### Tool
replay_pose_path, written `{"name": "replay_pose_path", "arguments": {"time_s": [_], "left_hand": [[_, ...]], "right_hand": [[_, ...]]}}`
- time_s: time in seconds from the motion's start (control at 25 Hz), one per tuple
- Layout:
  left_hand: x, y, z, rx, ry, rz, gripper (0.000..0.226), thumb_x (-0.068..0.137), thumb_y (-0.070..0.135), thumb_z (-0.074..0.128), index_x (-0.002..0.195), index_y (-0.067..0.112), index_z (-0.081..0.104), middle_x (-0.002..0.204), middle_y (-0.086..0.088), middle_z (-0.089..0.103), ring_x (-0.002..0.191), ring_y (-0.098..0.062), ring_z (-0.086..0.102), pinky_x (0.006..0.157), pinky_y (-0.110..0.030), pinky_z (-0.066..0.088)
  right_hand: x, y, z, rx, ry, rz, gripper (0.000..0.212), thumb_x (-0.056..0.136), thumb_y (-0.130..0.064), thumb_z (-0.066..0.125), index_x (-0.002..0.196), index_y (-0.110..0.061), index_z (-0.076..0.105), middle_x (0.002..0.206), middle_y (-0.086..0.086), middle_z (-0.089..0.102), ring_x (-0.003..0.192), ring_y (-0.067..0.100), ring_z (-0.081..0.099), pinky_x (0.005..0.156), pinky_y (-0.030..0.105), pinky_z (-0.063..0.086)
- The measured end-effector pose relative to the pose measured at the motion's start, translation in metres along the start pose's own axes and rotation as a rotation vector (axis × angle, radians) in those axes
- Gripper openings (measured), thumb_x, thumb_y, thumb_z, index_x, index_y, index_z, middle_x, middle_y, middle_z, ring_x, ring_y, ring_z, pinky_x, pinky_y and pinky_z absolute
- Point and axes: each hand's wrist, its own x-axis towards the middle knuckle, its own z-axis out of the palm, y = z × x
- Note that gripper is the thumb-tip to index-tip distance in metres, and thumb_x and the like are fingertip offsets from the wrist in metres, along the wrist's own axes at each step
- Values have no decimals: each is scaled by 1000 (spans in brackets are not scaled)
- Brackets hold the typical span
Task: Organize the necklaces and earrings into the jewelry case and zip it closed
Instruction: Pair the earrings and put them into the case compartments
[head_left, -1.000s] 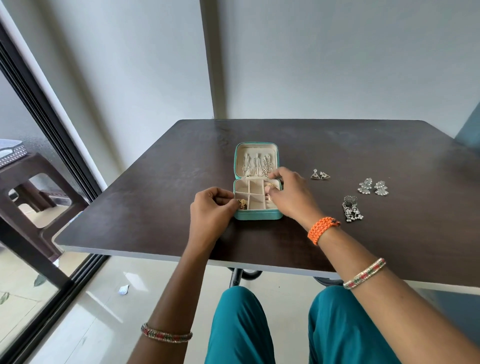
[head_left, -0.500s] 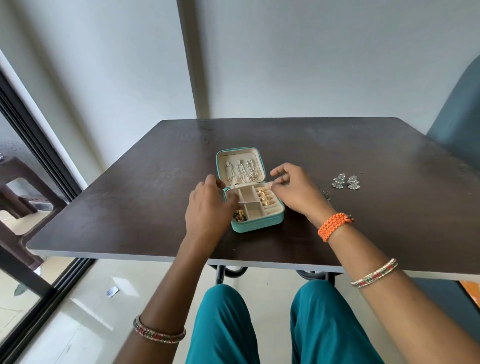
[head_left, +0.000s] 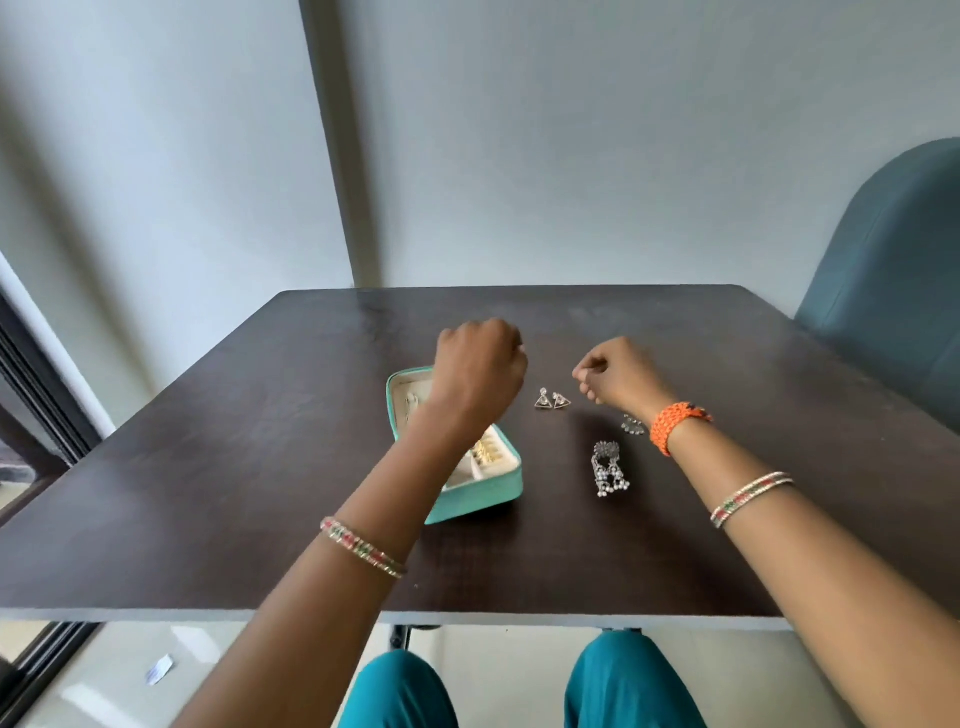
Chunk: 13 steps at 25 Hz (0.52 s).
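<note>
Jewelry case lies open (no readable writing) — left hand fisted above it, right hand pinched, grip contents unclear.

- The jewelry case lies open on the bench, left of centre.
- The left hand is above the case's lid.
- Right of the case lies a pair of triangular earrings.
- Nearer the bench's front edge lie the dangling earrings.
- The right hand is above the bench, right of the triangular pair.
- More earrings lie just beside the right wrist.
</note>
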Motion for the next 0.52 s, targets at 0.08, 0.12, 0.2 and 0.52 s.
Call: {"name": "replay_pose_path", "arguments": {"time_s": [0.08, 0.12, 0.2, 0.52], "left_hand": [[18, 7, 22, 172, -119, 61, 22, 90, 21, 50, 102, 13, 66, 104, -11, 69, 103, -31, 60, 89, -34, 36], [25, 8, 33, 226, -182, 71, 21, 91, 20, 50, 105, 14, 64, 107, -10, 68, 105, -29, 60, 91, -34, 34], [33, 3, 51, 268, -279, 47, 21, 91, 16, 50, 108, 16, 61, 112, -7, 66, 109, -26, 58, 92, -34, 33], [44, -9, 71, 4, -400, -131, 24, 85, 27, 64, 105, 12, 65, 113, -10, 65, 111, -30, 56, 91, -37, 38]], "right_hand": [[8, -2, 8, -89, -32, 2, 16, 83, -11, 62, 69, -9, 69, 74, 13, 72, 65, 20, 60, 74, 29, 53], [10, -4, 11, -129, -54, -2, 15, 82, -15, 64, 69, -10, 69, 75, 12, 72, 65, 19, 60, 70, 24, 48], [15, -6, 13, -173, -112, -2, 12, 81, -18, 69, 72, -12, 71, 76, 10, 70, 70, 20, 64, 67, 20, 43], [19, 1, 26, -174, -84, -9, 5, 78, -11, 71, 73, -12, 72, 92, 15, 71, 85, 30, 67, 72, 32, 54]]}}
